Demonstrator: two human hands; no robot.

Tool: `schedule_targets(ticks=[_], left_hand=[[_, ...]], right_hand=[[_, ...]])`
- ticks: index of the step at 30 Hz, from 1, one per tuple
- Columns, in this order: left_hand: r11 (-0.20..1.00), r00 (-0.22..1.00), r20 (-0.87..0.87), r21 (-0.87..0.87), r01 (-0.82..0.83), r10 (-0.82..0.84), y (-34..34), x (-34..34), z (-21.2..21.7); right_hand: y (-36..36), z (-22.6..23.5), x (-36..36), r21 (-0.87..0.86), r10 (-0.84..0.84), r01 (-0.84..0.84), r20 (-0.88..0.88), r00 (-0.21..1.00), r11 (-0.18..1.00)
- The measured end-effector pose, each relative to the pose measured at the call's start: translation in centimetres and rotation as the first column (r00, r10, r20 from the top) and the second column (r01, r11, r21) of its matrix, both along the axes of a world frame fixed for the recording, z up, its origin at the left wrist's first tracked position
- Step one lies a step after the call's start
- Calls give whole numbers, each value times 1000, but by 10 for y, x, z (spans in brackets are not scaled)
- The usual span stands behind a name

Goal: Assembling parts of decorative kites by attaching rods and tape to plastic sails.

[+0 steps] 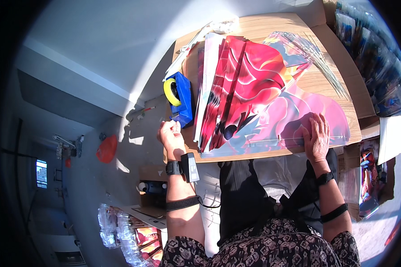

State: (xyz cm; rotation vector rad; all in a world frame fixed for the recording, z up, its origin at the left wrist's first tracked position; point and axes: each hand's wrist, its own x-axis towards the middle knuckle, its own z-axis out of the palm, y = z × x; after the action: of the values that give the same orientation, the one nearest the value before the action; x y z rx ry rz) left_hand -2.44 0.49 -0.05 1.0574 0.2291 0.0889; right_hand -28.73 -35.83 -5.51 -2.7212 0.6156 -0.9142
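Over on my far left, an orange-red plastic bag (pixel 107 149) sits on the grey floor (pixel 136 158), and clear plastic-wrapped bundles (pixel 113 224) lie lower down. Now my left hand (pixel 170 132): it's at the left edge of the wood-grain desk (pixel 272 22), fingers curled in, right by the near end of a blue tape dispenser (pixel 185 104) carrying a bright yellow tape roll (pixel 170 92). Whether those fingertips pinch a bit of tape, I cannot tell.

Next along, the glossy red printed sheets (pixel 258 73) lie layered and fanned across the middle of the desk, pale edges showing at their left. And here's the broad pink-and-grey glossy sheet (pixel 329 109), reaching toward the desk's near edge, with my right hand (pixel 317 138) laid on it palm down, fingers extended. Beyond, thin pale sticks (pixel 327 66) lie in a loose bunch at the far right. Off the desk, further right, comes a heap of shiny plastic-wrapped packets (pixel 376 66).
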Motion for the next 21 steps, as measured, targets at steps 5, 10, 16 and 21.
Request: schedule_targets(ticks=[5,10,16,21], left_hand=[[1000,982,-188,23,-8,12,-4,-4,-4],[997,940,-337,59,-39,57,-7,-5,2],[970,934,-274,151,-192,228,-6,-37,-23],[968,980,44,153,-197,192,-66,-91,4]], right_hand=[[0,2,0,4,-9,9,-5,1000,1000],[0,1,0,6,-7,7,4,1000,1000],[2,0,0,7,13,-13,7,1000,1000],[-7,-1,-10,84,64,-70,71,995,994]])
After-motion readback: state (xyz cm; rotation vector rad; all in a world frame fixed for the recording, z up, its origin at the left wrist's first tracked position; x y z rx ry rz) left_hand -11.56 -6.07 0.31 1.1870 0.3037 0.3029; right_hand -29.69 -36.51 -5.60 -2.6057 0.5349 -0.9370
